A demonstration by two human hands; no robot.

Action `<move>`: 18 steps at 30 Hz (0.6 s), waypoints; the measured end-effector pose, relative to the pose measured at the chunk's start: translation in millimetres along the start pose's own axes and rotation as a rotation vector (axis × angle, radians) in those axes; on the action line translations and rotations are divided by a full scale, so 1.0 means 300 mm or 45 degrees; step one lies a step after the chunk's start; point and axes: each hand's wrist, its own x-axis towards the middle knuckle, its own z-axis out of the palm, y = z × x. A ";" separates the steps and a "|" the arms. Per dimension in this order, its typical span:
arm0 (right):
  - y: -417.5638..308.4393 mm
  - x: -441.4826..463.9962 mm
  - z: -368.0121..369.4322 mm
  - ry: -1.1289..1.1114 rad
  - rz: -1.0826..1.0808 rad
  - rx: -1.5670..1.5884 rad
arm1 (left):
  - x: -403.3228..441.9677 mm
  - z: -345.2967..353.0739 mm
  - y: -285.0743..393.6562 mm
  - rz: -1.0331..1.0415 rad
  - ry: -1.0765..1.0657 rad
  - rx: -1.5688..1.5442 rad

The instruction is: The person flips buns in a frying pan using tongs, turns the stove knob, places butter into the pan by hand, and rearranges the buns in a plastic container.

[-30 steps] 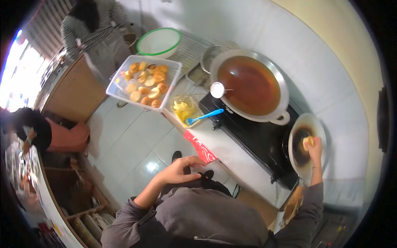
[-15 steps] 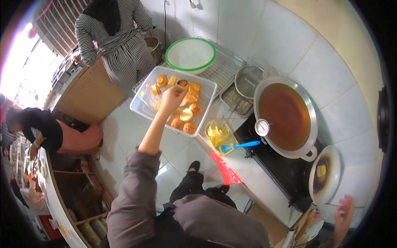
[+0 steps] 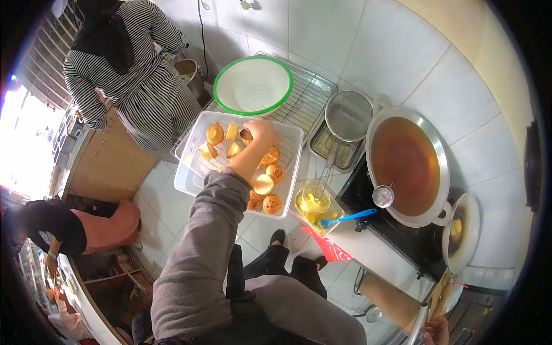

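My left hand (image 3: 262,133) reaches into a clear plastic box (image 3: 296,167), its fingers closed at a browned bun piece (image 3: 246,137) near the back edge. Several golden buns (image 3: 263,184) lie around it. At the bottom right, my right hand (image 3: 436,332) is partly in view beside a wooden utensil (image 3: 441,293); whether it holds anything is unclear. A piece of bread (image 3: 456,227) sits in the darkened white pan (image 3: 472,241). Right of the box, a tub of yellow spread (image 3: 312,207) has a blue brush (image 3: 351,217) in it.
A large pot (image 3: 408,167) of brown liquid with a thermometer (image 3: 383,196) stands on the black stove (image 3: 368,230). Behind the box are a green-rimmed bowl (image 3: 253,86), a wire rack (image 3: 310,92) and a strainer (image 3: 349,115). Two people (image 3: 138,75) are at the left.
My right hand let go of the bread in the pan and moved down to the bottom right. My left hand went from the counter's edge into the box. The view has shifted.
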 end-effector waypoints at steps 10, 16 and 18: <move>0.047 0.050 0.012 -0.052 -0.081 0.028 | 0.007 -0.042 -0.066 0.099 -0.056 -0.331; 0.020 0.101 0.019 -0.071 0.018 0.085 | 0.086 0.007 -0.187 0.361 -0.139 -0.850; 0.055 0.128 0.006 -0.090 -0.020 0.104 | 0.077 0.027 -0.181 0.409 -0.048 -0.904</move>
